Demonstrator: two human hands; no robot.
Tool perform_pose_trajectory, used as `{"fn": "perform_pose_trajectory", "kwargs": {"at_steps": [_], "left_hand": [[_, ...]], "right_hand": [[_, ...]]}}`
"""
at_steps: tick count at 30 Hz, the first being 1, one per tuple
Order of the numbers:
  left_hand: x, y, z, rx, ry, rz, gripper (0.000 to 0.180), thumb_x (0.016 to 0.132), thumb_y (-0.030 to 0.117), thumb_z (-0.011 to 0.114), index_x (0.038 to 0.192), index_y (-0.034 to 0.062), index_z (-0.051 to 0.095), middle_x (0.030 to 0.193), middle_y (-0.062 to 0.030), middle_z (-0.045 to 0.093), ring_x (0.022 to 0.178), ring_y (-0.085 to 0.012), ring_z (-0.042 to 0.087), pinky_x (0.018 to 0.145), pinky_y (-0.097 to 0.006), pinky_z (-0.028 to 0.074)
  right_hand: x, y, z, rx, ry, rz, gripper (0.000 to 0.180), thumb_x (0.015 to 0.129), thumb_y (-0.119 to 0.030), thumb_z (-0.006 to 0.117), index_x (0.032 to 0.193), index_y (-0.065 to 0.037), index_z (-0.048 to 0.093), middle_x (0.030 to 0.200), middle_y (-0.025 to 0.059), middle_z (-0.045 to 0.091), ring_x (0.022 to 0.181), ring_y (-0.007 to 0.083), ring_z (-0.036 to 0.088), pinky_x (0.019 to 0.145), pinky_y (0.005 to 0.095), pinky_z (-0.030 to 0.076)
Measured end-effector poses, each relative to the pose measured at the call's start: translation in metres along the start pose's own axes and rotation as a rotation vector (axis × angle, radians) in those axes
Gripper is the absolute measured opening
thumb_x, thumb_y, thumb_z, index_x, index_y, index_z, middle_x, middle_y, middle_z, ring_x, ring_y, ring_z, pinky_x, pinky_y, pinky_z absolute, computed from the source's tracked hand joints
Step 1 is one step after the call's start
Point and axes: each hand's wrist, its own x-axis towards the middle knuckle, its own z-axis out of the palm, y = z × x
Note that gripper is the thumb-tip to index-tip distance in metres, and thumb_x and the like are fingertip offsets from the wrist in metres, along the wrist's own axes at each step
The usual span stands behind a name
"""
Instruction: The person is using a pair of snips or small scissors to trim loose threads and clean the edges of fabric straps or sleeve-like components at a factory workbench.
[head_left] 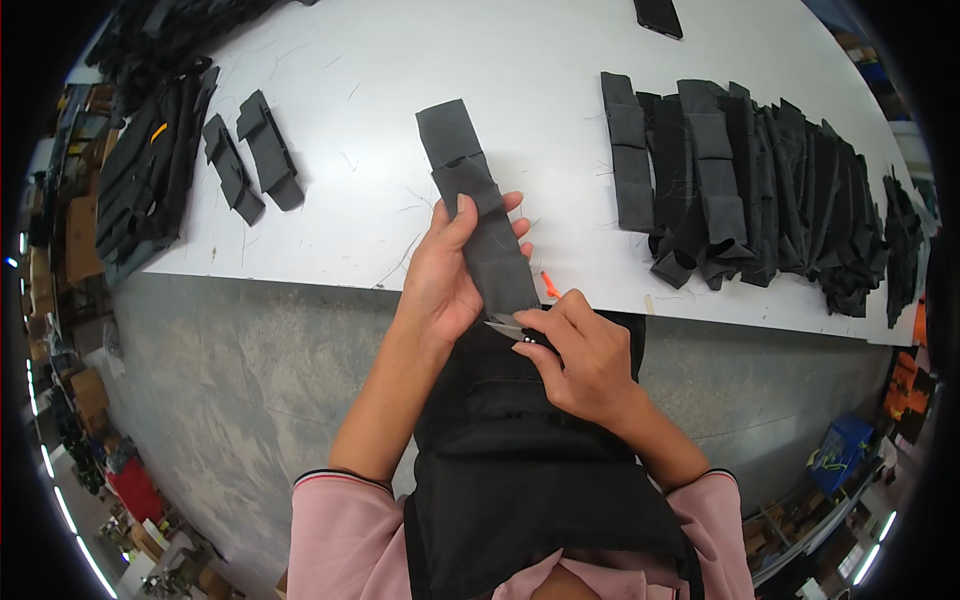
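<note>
My left hand grips a dark grey fabric strip with a folded, layered section near its far end. The thumb lies on top of the strip and the fingertips show past its right edge. Closed around small thread snips, my right hand holds the metal blades at the strip's near end. The snips' handles are mostly hidden in the fingers. Just beyond the right hand, a small orange piece shows by the table's front edge.
On the right of the white table lies a long row of similar dark strips. Two more strips lie at left, beside a stack of dark fabric pieces. A black phone rests at the far edge. Loose threads are scattered about.
</note>
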Motion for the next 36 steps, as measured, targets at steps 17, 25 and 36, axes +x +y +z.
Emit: {"fn": "perform_pose_trajectory", "kwargs": {"at_steps": [17,25,36], "left_hand": [[-0.003,-0.002,-0.007,-0.043,-0.153,-0.258,0.035,0.097,0.03,0.044,0.122,0.0061,0.04,0.118,-0.0166,0.055,0.095,-0.024,0.061,0.077,-0.041,0.057],[-0.003,0.001,-0.005,-0.039,-0.131,-0.264,0.034,0.097,0.031,0.044,0.121,0.0081,0.035,0.116,-0.0157,0.054,0.093,-0.0234,0.058,0.075,-0.041,0.056],[-0.005,0.003,-0.003,-0.031,-0.08,-0.203,0.035,0.097,0.03,0.045,0.123,0.0064,0.04,0.118,-0.0169,0.056,0.091,-0.0241,0.062,0.074,-0.041,0.056]], "right_hand": [[0.016,0.007,-0.022,-0.025,-0.307,-0.18,0.029,0.065,-0.012,0.074,0.092,-0.01,0.064,0.074,0.0029,0.047,0.059,0.019,0.052,0.051,0.0307,0.039],[0.007,0.01,-0.036,0.07,-0.273,-0.14,0.029,0.068,-0.015,0.073,0.094,-0.012,0.062,0.076,0.0007,0.046,0.058,0.0166,0.052,0.049,0.0301,0.039],[0.011,0.001,-0.04,-0.013,-0.359,-0.197,0.028,0.066,-0.009,0.074,0.093,-0.01,0.066,0.072,0.0028,0.05,0.057,0.0185,0.051,0.05,0.0298,0.04]]}}
